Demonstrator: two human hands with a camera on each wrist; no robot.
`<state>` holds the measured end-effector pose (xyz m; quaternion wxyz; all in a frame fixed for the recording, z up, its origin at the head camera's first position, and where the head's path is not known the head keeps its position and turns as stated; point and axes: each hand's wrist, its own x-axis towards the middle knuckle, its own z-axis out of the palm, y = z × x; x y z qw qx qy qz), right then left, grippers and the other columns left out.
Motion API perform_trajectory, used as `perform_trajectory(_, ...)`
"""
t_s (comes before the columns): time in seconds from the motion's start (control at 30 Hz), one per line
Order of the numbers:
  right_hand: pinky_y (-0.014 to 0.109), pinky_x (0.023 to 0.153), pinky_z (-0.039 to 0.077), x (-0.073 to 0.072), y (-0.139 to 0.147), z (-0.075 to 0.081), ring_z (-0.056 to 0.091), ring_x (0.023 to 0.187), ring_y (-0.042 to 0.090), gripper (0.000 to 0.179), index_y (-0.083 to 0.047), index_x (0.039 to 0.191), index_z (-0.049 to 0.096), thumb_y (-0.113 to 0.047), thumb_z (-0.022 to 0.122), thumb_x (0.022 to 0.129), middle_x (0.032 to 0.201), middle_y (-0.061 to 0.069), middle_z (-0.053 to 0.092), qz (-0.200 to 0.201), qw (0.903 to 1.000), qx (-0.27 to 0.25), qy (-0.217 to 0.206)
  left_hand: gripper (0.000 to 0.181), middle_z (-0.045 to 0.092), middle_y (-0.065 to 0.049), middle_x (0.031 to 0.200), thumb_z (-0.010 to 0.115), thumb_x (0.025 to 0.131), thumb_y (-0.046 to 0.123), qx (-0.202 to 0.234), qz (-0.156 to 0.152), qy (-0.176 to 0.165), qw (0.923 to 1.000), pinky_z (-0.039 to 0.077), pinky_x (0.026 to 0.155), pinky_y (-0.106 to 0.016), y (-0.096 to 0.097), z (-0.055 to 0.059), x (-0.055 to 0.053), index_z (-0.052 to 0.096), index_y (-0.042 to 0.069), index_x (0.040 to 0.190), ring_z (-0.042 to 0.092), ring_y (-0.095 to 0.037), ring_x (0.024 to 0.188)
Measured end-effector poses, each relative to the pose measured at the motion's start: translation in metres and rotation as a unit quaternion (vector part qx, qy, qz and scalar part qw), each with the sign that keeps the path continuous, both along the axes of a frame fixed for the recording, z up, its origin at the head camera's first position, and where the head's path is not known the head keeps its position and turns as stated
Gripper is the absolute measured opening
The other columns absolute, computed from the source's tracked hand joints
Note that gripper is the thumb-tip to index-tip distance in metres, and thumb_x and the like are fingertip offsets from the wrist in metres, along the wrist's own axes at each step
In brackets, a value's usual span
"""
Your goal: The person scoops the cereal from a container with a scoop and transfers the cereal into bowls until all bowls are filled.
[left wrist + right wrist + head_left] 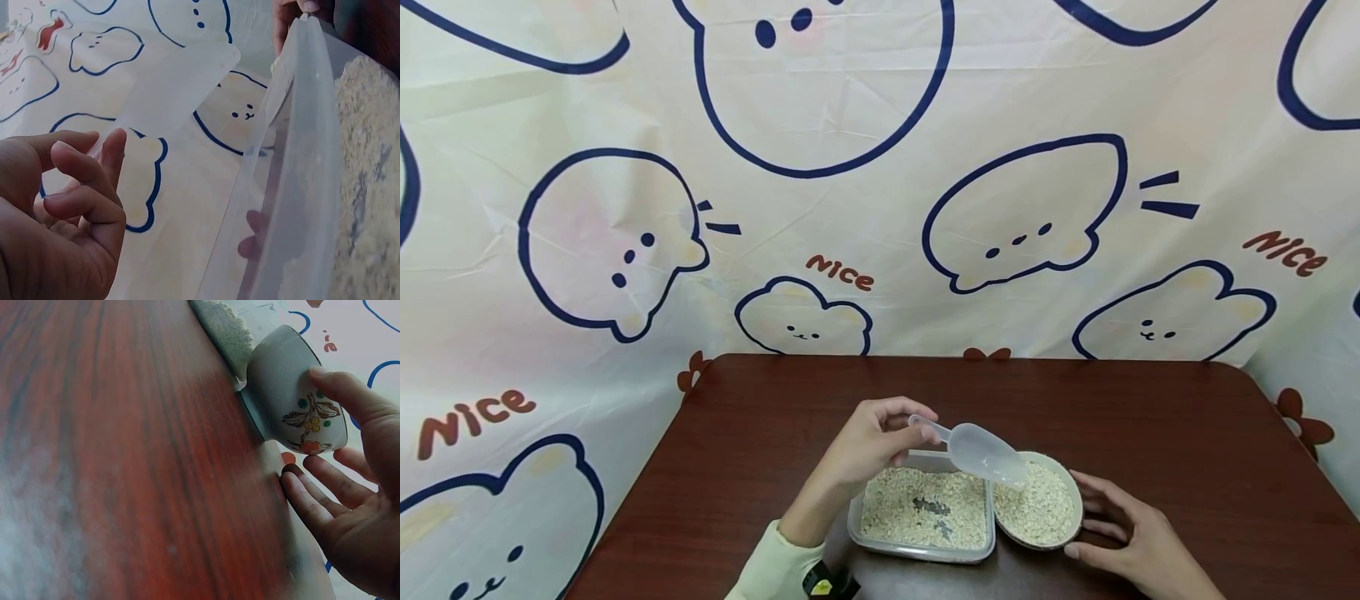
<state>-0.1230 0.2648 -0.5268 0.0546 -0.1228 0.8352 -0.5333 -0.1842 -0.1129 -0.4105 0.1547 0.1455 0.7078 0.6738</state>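
Note:
My left hand [872, 442] pinches the handle of a translucent plastic scoop [985, 454], whose bowl slants down to the right over the bowl's rim. A few pale bits cling inside it. The left wrist view shows the scoop [178, 94] held by thumb and fingertips. Below it, a clear rectangular plastic container [917, 552] holds a shallow layer of pale oat flakes [895, 508]. Right beside it stands a round ceramic bowl [275, 381] with a flower pattern, filled with oat flakes [1041, 504]. My right hand [1131, 533] touches the bowl's right side with spread, fairly straight fingers and thumb.
Everything stands on a dark red-brown wooden table [760, 467]. A pale cloth [880, 217] with cartoon drawings hangs behind and to the sides. The container and bowl sit side by side near the front. Grey bottom shows through thin patches of flakes [931, 506].

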Motion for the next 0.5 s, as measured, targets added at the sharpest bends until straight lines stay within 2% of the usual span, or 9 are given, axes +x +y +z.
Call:
perform_trajectory(0.17, 0.024, 0.085, 0.064, 0.0, -0.002, 0.001, 0.066, 0.112, -0.008, 0.088, -0.011, 0.159, 0.049, -0.017, 0.094, 0.083, 0.146, 0.012, 0.061, -0.004, 0.9998, 0.007, -0.019, 0.023, 0.081, 0.009, 0.091, 0.073, 0.102, 0.011, 0.001, 0.026, -0.017, 0.9995, 0.035, 0.05, -0.019, -0.018, -0.003, 0.003, 0.073, 0.001, 0.123, 0.046, -0.005, 0.054)
perform_trajectory(0.27, 0.024, 0.085, 0.064, -0.001, -0.002, 0.002, 0.065, 0.112, -0.009, 0.089, -0.011, 0.159, 0.048, -0.018, 0.094, 0.083, 0.15, 0.021, 0.057, -0.006, 0.9994, 0.009, -0.031, 0.022, 0.081, 0.008, 0.091, 0.073, 0.102, 0.011, 0.005, 0.044, -0.025, 0.9987, 0.034, 0.05, -0.019, -0.031, -0.004, 0.006, 0.072, 0.001, 0.122, 0.046, -0.005, 0.054)
perform_trajectory(0.37, 0.024, 0.085, 0.064, -0.001, -0.002, 0.002, 0.064, 0.112, -0.009, 0.089, -0.012, 0.159, 0.048, -0.018, 0.094, 0.083, 0.151, 0.017, 0.057, -0.008, 0.9994, 0.012, -0.032, 0.023, 0.081, 0.007, 0.091, 0.072, 0.102, 0.011, -0.006, 0.061, -0.023, 0.9979, 0.036, 0.053, -0.019, -0.042, -0.006, 0.01, 0.072, 0.0, 0.122, 0.046, -0.006, 0.055)
perform_trajectory(0.5, 0.024, 0.085, 0.064, 0.0, -0.001, 0.001, 0.065, 0.112, -0.009, 0.087, -0.012, 0.159, 0.049, -0.017, 0.093, 0.083, 0.145, -0.01, 0.059, -0.006, 0.9997, 0.008, -0.022, 0.025, 0.081, 0.003, 0.093, 0.072, 0.102, 0.012, -0.037, 0.084, -0.012, 0.9957, 0.04, 0.055, -0.02, -0.057, -0.007, 0.015, 0.071, -0.003, 0.122, 0.046, -0.007, 0.055)
